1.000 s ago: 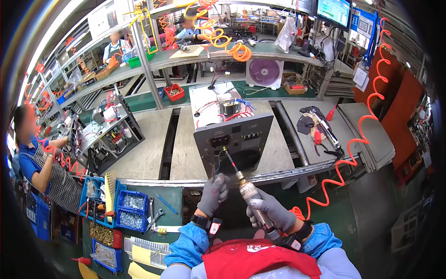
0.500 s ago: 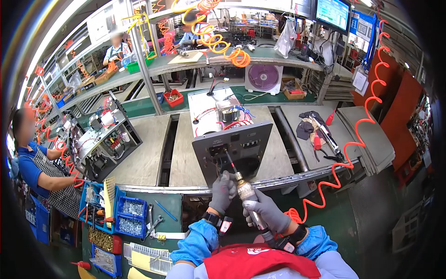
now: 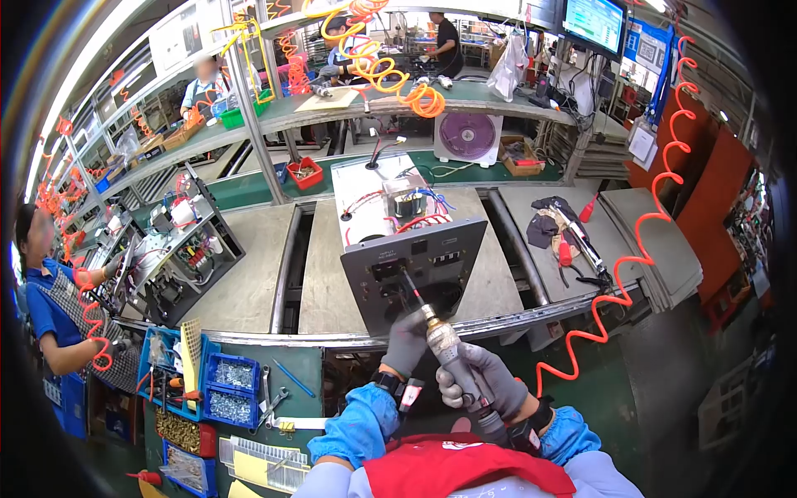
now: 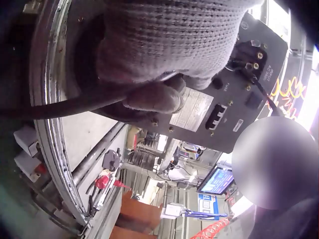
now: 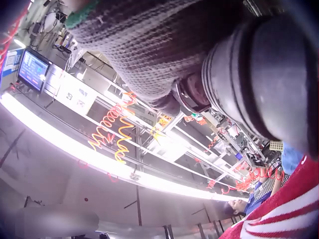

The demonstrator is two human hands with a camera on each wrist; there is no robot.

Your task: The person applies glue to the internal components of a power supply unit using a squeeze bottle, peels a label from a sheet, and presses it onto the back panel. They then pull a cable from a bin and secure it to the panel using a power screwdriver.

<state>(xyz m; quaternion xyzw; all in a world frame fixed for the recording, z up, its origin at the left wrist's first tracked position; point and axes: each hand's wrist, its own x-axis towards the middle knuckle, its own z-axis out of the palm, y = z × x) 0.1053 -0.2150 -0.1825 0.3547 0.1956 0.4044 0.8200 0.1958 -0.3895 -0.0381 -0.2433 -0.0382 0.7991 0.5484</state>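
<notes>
A grey-gloved right hand [image 3: 496, 382] grips a pneumatic screwdriver [image 3: 447, 344] by its body. The long bit [image 3: 415, 290] slants up to the terminal block on the dark panel [image 3: 353, 278] of an electrical unit. My left hand [image 3: 405, 347], also gloved, is close beside the front of the screwdriver, before the panel's lower part. In the left wrist view its curled fingers hold a black cable [image 4: 60, 109]. A dark lead [image 4: 264, 92] reaches the terminals marked INPUT. Behind the panel, the unit's white chassis [image 3: 361, 178] carries a transformer [image 3: 408, 205] and coloured wires.
Blue bins [image 3: 232, 407] of screws, two wrenches [image 3: 270, 402] and a blue pen [image 3: 294, 378] lie at the left. Pliers and a red-handled tool [image 3: 567, 249] rest on the right board. An orange coiled hose [image 3: 618, 300] hangs at the right. Another person [image 3: 62, 307] works at far left.
My left hand has moved right and up, close against the front of the screwdriver. The screwdriver stays at the terminal block. The person at far left has shifted their arms.
</notes>
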